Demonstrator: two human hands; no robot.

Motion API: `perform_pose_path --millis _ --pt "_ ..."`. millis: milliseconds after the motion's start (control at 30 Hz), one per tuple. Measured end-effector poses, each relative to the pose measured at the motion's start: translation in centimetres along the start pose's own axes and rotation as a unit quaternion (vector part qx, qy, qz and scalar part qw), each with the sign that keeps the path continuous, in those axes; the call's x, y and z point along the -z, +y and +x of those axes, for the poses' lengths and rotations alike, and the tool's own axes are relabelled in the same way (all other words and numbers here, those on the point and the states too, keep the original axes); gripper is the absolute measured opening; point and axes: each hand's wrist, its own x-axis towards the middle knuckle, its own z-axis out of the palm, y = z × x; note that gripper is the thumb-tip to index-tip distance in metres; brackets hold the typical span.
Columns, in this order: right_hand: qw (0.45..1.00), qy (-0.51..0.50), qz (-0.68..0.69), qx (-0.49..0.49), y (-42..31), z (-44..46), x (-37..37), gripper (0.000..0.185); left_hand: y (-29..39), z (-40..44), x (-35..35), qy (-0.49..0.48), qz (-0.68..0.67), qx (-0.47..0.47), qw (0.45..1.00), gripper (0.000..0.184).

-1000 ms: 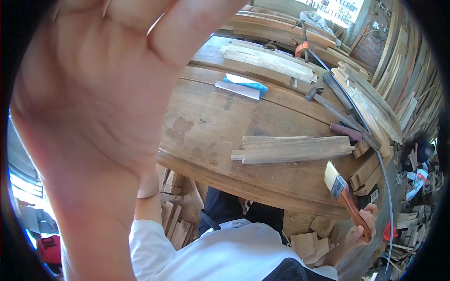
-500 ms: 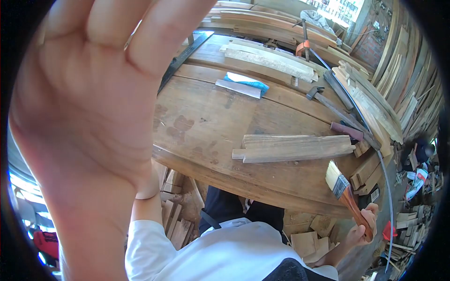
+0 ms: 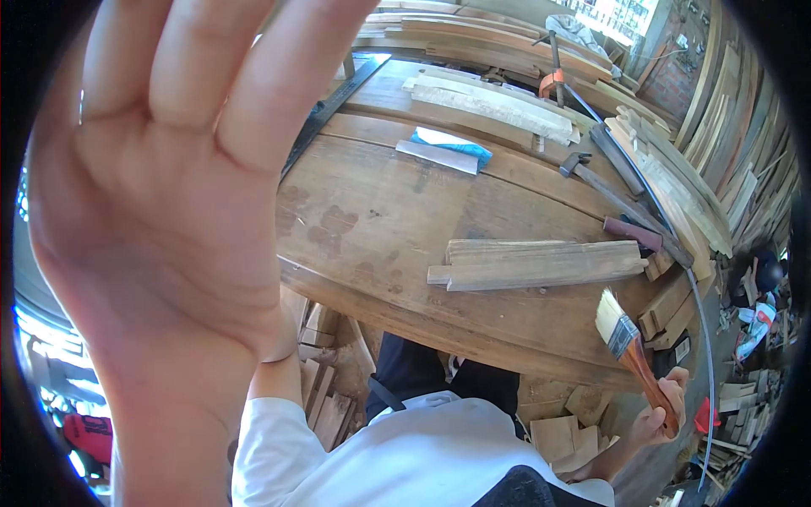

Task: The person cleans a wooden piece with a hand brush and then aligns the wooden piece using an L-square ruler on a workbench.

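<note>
My left hand (image 3: 177,203) is raised very close to the camera, palm facing me and fingers stretched upward. Its fingertips run out of the top of the view, and the palm shows nothing in it. At the lower right, my right hand (image 3: 663,412) is closed round the wooden handle of a flat paintbrush (image 3: 635,351). The pale bristles point up and left, over the right front edge of the wooden table (image 3: 372,245). Beyond the bristles lie pieces of notched wood (image 3: 541,266), side by side on the tabletop.
A hammer (image 3: 612,198) and a tool with a purple handle (image 3: 632,232) lie at the table's right. Farther back are a blue-and-white packet (image 3: 448,148), a rough light board (image 3: 494,106) and a metal square (image 3: 338,101). Stacked timber (image 3: 735,144) leans at right; a hose (image 3: 703,363) hangs there.
The view has shifted slightly, so the table and tools sit a little farther right. My left hand's fingers look a little more spread; my right hand keeps hold of the paintbrush.
</note>
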Motion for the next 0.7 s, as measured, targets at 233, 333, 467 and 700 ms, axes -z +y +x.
perform_pose_path --millis 233,333,467,700 --pt "1.0 -0.002 -0.002 0.004 0.1 0.0 -0.1 0.045 1.1 -1.2 -0.3 -0.011 -0.025 0.007 1.0 0.144" --pt "1.0 0.013 -0.002 0.007 0.1 0.0 -0.2 0.044 1.0 -0.8 -0.2 -0.015 -0.035 0.011 0.999 0.145" --pt "1.0 0.002 0.009 0.005 0.2 -0.2 -0.3 0.045 0.6 -0.3 -0.2 -0.019 -0.045 0.016 0.999 0.145" --pt "1.0 -0.005 0.002 -0.009 -0.1 0.0 -0.4 0.046 0.3 -0.1 -0.5 -0.027 -0.076 0.021 0.997 0.145"
